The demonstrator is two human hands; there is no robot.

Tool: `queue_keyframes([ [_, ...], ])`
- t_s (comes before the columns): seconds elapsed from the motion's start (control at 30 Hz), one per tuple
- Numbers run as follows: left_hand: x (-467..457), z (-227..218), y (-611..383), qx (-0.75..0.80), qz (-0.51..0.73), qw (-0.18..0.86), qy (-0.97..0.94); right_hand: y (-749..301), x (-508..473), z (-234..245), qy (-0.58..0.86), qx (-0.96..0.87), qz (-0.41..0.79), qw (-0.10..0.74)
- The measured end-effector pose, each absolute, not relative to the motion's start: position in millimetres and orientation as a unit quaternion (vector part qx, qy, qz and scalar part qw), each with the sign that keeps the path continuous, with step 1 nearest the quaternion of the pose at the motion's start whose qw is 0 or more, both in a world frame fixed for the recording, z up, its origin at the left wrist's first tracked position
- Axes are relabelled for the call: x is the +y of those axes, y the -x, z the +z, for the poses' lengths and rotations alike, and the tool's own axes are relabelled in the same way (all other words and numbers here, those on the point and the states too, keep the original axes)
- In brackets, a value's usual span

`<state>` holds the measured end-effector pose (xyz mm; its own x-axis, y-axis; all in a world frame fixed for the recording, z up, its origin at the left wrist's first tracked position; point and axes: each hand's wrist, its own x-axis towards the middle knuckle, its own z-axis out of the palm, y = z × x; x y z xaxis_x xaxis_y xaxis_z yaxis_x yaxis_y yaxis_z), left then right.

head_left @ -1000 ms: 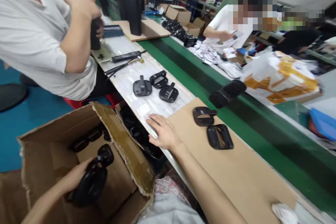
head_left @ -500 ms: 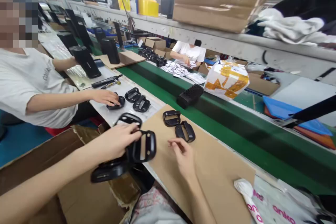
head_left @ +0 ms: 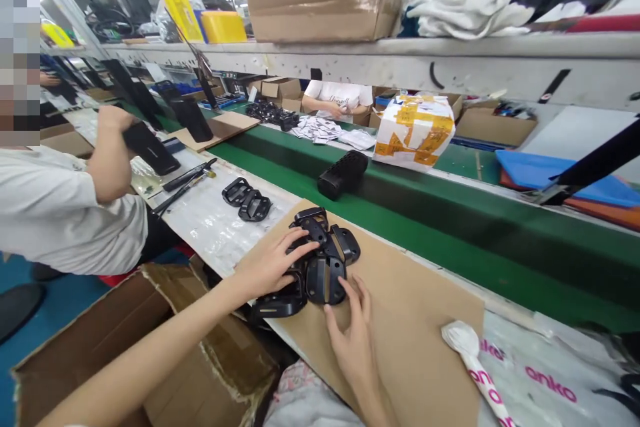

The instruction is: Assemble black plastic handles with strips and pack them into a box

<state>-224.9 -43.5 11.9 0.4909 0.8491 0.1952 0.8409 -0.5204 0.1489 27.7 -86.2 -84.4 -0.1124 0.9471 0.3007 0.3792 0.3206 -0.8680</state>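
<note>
A cluster of black plastic handle frames [head_left: 325, 280], each rounded with a slot and small holes, lies at the near edge of the brown cardboard sheet [head_left: 400, 320]. Over the left side of the cluster, my left hand [head_left: 277, 259] curls its fingers around some of the frames; parts of its grip are hidden. My right hand [head_left: 353, 330] has thumb and fingertips against the lower right edge of the nearest frame. Another black frame [head_left: 345, 245] lies just behind, touching the cluster. Two similar frames [head_left: 255, 205] rest farther left on the bench.
An open cardboard box [head_left: 100, 340] stands low at my left. Beyond the bench, a green conveyor [head_left: 280, 173] carries a black perforated housing [head_left: 343, 175]. A co-worker at left handles a black speaker-like body [head_left: 150, 149]. A white plastic wrap [head_left: 465, 340] lies at right.
My left hand has carried several black frames rightward from over the box onto the cardboard sheet. My right hand has come to touch one. The co-worker's hand has left the frames on the bench.
</note>
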Motion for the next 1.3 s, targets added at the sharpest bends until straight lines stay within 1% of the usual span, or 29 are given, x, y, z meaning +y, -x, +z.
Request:
queue_keyframes([
  [0.17, -75, -1, 233, 0.578, 0.243, 0.067, -0.776, -32, -87, -90, 0.490, -0.662, 0.328, 0.464],
  [0.3, -94, -11, 235, 0.623, 0.312, 0.085, -0.713, -33, -86, -92, 0.484, -0.667, 0.332, 0.459],
  [0.43, -105, -25, 237, 0.655, 0.396, 0.073, -0.639, -34, -86, -94, 0.484, -0.673, 0.333, 0.450],
  [0.53, -105, -30, 242, 0.683, 0.437, 0.070, -0.581, -35, -86, -95, 0.482, -0.674, 0.336, 0.448],
  [0.67, -94, -23, 248, 0.707, 0.467, 0.065, -0.527, -35, -86, -97, 0.481, -0.672, 0.343, 0.447],
  [0.77, -82, -14, 248, 0.700, 0.483, 0.024, -0.525, -35, -86, -96, 0.480, -0.671, 0.340, 0.451],
  [0.87, -76, -12, 241, 0.668, 0.465, -0.023, -0.581, -35, -86, -95, 0.477, -0.675, 0.332, 0.454],
  [0.97, -81, -21, 227, 0.608, 0.391, -0.043, -0.690, -36, -85, -95, 0.478, -0.675, 0.327, 0.457],
  [1.1, -98, -35, 212, 0.574, 0.292, -0.011, -0.765, -37, -86, -94, 0.480, -0.673, 0.333, 0.454],
  [1.3, -122, -30, 217, 0.616, 0.249, 0.059, -0.745, -38, -86, -94, 0.478, -0.681, 0.332, 0.445],
])
